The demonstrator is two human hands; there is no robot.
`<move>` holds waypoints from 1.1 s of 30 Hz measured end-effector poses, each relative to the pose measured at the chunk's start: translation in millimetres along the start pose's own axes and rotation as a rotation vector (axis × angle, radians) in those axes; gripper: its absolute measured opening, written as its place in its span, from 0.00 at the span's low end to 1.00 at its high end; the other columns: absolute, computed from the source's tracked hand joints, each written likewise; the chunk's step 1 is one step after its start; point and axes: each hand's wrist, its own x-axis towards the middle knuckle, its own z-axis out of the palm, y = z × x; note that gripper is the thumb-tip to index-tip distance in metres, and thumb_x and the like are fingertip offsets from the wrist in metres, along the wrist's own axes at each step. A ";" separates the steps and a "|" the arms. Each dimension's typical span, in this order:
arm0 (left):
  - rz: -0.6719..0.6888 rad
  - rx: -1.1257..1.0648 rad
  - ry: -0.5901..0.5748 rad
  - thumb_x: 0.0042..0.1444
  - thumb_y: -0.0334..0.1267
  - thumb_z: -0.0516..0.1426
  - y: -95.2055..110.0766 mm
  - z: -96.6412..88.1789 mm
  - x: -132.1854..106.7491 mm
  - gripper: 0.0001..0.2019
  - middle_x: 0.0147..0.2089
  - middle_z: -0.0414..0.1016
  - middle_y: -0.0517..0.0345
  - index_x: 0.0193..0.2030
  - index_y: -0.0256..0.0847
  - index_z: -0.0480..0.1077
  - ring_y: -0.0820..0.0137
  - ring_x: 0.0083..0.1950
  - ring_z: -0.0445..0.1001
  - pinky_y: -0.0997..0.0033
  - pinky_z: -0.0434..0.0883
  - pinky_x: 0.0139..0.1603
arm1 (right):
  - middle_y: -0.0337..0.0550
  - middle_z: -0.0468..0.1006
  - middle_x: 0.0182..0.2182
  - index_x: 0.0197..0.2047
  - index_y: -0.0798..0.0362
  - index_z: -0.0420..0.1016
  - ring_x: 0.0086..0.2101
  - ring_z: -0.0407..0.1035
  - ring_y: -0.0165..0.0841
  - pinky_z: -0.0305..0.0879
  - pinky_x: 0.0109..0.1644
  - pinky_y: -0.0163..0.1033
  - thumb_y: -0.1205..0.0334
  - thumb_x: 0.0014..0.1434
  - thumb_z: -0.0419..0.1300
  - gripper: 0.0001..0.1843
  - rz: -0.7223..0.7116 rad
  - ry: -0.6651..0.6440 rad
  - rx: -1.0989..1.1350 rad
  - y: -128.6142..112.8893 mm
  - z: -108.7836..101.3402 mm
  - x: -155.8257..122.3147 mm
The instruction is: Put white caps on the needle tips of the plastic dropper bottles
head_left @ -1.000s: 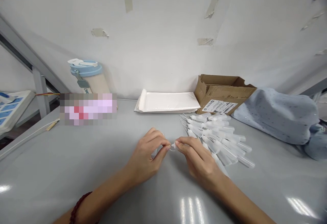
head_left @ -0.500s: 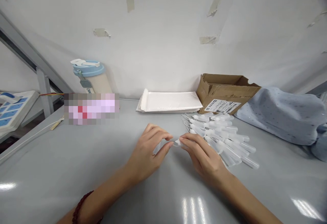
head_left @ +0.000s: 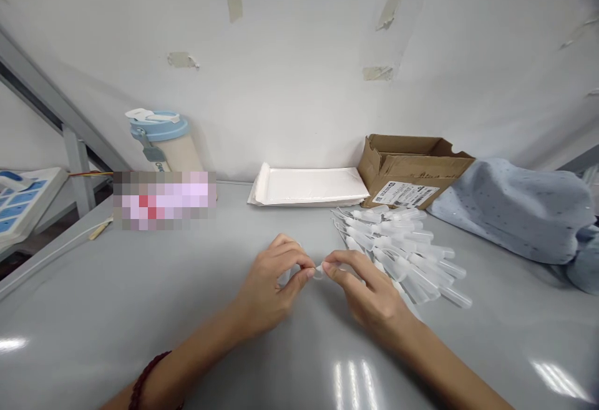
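Left hand, small white tip, right hand: pinch grip over mid-tabletop.

Tumbler by the back-left corner; left thumb and forefinger closed together on the white tip's left end, something translucent partly hidden behind them; white envelopes lie along the back edge, against the wall; right thumb and forefinger grip the tip's right end; pile of translucent tubes just beyond the right hand; open carton at the back edge, behind the pile; speckled blue cloth toward the back-right corner.
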 end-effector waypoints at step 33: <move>-0.548 -0.037 -0.047 0.55 0.44 0.52 0.0 -37.5 18.2 0.13 0.27 0.69 0.60 0.27 0.39 0.71 0.70 0.31 0.66 0.74 0.63 0.32 | 0.54 0.68 0.45 0.51 0.53 0.64 0.44 0.68 0.38 0.69 0.43 0.42 0.71 0.61 0.51 0.15 0.257 -0.032 0.055 12.3 -0.3 3.2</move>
